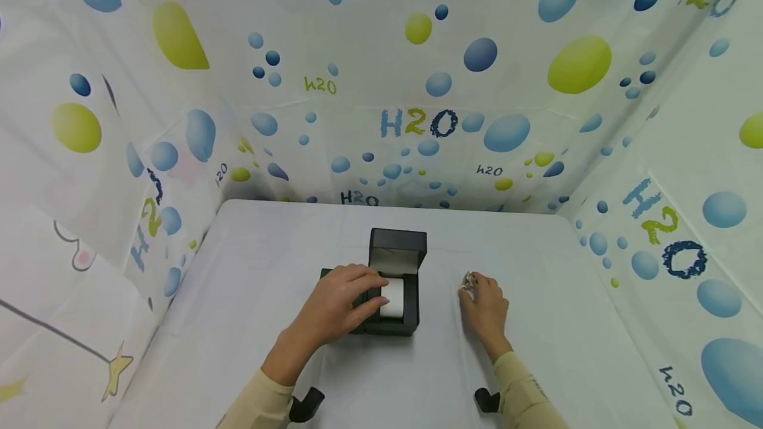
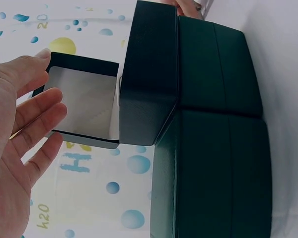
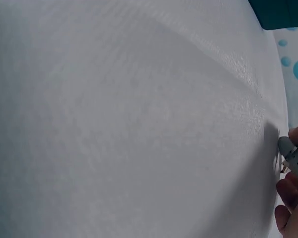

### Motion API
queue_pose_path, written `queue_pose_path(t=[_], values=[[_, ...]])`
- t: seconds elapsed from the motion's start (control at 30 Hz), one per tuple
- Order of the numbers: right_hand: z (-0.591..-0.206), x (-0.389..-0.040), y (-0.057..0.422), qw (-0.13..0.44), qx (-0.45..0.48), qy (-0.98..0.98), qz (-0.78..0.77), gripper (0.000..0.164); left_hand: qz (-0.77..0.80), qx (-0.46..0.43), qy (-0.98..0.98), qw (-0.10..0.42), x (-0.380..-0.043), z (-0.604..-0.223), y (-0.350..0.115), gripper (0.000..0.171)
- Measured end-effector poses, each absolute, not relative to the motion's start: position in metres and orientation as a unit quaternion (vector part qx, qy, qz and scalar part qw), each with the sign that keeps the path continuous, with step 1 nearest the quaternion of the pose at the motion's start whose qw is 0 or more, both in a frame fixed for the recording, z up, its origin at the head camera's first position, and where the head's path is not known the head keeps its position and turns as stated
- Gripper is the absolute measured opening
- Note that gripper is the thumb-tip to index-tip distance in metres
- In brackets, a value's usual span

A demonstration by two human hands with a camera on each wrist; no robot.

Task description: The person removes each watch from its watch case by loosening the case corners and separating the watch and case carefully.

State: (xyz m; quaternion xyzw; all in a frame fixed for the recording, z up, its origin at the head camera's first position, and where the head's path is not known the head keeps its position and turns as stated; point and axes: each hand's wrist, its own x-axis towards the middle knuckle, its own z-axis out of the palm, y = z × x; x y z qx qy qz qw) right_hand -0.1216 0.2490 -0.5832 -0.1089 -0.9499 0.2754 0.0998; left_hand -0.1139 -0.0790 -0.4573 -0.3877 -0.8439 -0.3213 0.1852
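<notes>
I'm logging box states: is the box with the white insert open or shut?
Open: the box has its lid raised, pale lining showing, and the white insert exposed inside.

1. A flat table under a smooth white covering (image 1: 268, 237), with rounded far corners, carries the things.
2. Near its middle stands a square black and dark green box (image 1: 412, 303), its hinged lid raised at the far side.
3. Directly at its left, touching it, stands a second dark green box (image 2: 213, 173), mostly hidden in the head view.
</notes>
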Motion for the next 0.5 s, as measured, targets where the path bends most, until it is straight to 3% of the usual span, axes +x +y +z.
queue_pose_path(t=[0.23, 0.5], values=[[-0.5840, -0.1195, 0.2544, 0.103, -0.108, -0.934, 0.324, 0.037, -0.322, -0.387, -0.844, 0.184, -0.1139, -0.4562, -0.0785, 0.029], [-0.5835, -0.1168, 0.2579, 0.104, -0.116, -0.927, 0.340, 0.038, -0.323, -0.384, -0.845, 0.183, -0.1130, -0.4554, -0.0786, 0.028]])
